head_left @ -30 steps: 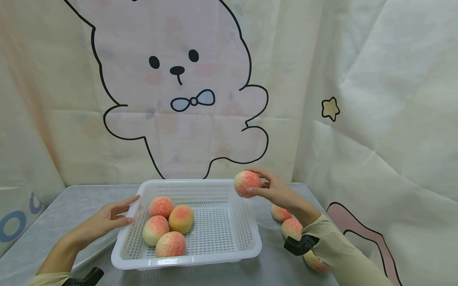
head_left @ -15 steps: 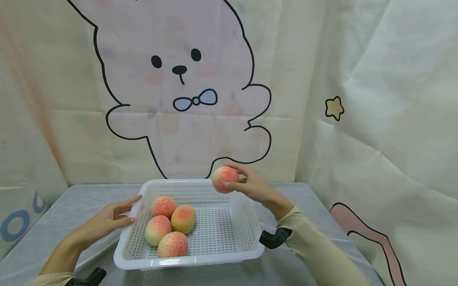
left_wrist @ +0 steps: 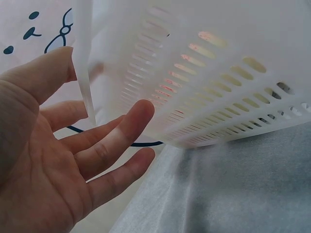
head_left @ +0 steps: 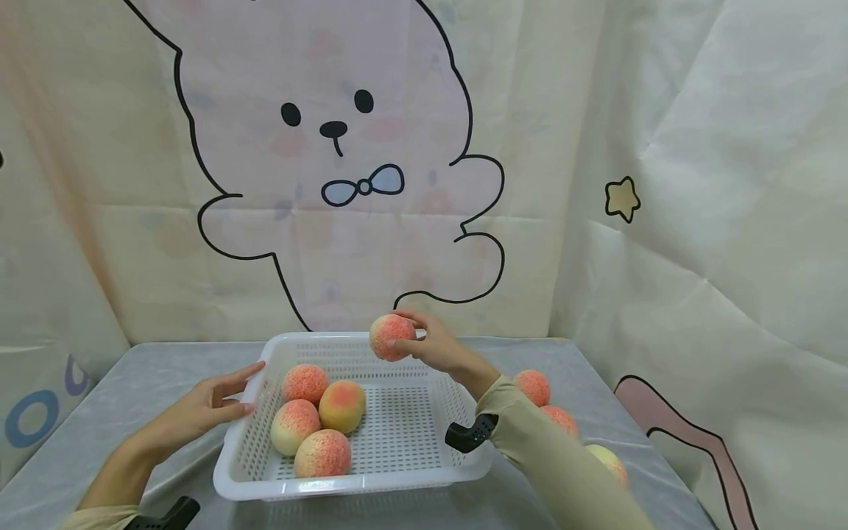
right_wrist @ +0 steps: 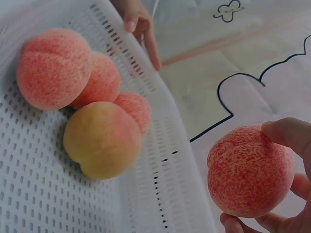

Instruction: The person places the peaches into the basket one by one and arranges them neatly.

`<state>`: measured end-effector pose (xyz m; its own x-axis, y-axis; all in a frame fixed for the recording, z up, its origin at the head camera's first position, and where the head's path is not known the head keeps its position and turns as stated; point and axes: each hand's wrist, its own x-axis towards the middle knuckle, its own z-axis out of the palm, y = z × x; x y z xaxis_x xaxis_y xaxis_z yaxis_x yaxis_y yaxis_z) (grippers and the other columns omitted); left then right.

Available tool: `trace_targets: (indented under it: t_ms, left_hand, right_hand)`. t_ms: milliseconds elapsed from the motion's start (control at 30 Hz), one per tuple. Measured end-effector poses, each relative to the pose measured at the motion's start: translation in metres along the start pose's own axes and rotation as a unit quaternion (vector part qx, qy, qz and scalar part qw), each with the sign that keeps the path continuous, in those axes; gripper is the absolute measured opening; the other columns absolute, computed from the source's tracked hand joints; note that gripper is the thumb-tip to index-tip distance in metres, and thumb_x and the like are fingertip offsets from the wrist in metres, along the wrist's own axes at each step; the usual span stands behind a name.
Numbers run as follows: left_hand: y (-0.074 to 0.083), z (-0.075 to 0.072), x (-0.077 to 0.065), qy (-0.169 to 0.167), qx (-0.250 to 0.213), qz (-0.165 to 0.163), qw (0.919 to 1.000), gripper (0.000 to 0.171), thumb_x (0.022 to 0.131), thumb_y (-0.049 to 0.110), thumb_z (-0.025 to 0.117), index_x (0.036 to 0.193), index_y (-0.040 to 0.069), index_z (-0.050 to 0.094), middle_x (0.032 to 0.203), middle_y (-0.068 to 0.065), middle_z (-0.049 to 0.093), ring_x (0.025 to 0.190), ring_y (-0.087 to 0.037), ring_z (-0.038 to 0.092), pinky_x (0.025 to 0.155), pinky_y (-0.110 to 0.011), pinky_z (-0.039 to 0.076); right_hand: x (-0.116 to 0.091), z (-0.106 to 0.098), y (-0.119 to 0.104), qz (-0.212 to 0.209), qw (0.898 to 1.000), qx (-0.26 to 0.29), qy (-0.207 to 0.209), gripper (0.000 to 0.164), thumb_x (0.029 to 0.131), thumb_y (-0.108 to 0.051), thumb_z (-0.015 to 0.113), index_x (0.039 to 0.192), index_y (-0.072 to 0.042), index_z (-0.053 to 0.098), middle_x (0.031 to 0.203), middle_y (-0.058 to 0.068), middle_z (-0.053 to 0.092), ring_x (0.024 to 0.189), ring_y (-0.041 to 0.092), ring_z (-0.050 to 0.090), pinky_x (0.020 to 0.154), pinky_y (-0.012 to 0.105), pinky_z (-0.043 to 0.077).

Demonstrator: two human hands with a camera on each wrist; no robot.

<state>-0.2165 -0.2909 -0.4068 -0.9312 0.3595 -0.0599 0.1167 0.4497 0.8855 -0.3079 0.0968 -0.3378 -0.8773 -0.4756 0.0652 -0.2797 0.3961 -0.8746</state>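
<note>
A white plastic basket (head_left: pixel 354 483) with slotted walls stands on the table. My left hand (head_left: pixel 192 412) holds its left rim, thumb and fingers at the edge; in the left wrist view several fingers (left_wrist: pixel 112 150) extend below the rim. My right hand (head_left: pixel 440 346) grips a pink-red speckled peach (head_left: pixel 392 338) above the back part of the basket, thumb on one side and fingers on the other. Inside, at the left, several peaches lie together, among them a yellow one (head_left: pixel 342 406) and a speckled one (head_left: pixel 322 453). The right wrist view shows the held peach (right_wrist: pixel 250 172) beside the basket wall.
To the right of the basket more peaches rest on the grey cloth-covered table (head_left: pixel 523 353): a red one (head_left: pixel 533 387), another (head_left: pixel 561 419) and a paler one (head_left: pixel 608 464), partly behind the right sleeve (head_left: pixel 550 456). A printed curtain (head_left: pixel 517 110) hangs behind.
My right hand has carried the peach leftward from the basket's right rim to over its back part. The left hand stays on the rim, and the peaches inside lie unmoved.
</note>
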Motion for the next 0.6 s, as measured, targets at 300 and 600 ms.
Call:
trace_targets:
  t_ms: [300, 600]
  left_hand:
    - [0.001, 0.0, 0.0, 0.0, -0.002, -0.001, 1.0, 0.076, 0.101, 0.027, 0.057, 0.163, 0.01, 0.016, 0.161, -0.031, 0.03, 0.132, -0.04, 0.054, 0.097, -0.058, 0.054]
    - [-0.001, 0.0, 0.0, -0.003, -0.002, 0.006, 1.0, 0.075, 0.102, 0.025, 0.057, 0.163, 0.009, 0.016, 0.161, -0.031, 0.031, 0.133, -0.039, 0.054, 0.099, -0.056, 0.053]
  right_hand:
    - [0.01, 0.016, 0.015, 0.021, 0.999, -0.034, -0.021, 0.056, 0.092, -0.025, 0.07, 0.145, -0.013, 0.054, 0.136, 0.017, 0.057, 0.114, 0.026, 0.058, 0.085, 0.034, 0.052]
    - [0.017, 0.03, 0.024, 0.051, 0.994, -0.094, -0.036, 0.058, 0.09, -0.021, 0.073, 0.143, -0.009, 0.055, 0.134, 0.018, 0.061, 0.11, 0.024, 0.062, 0.089, 0.037, 0.053]
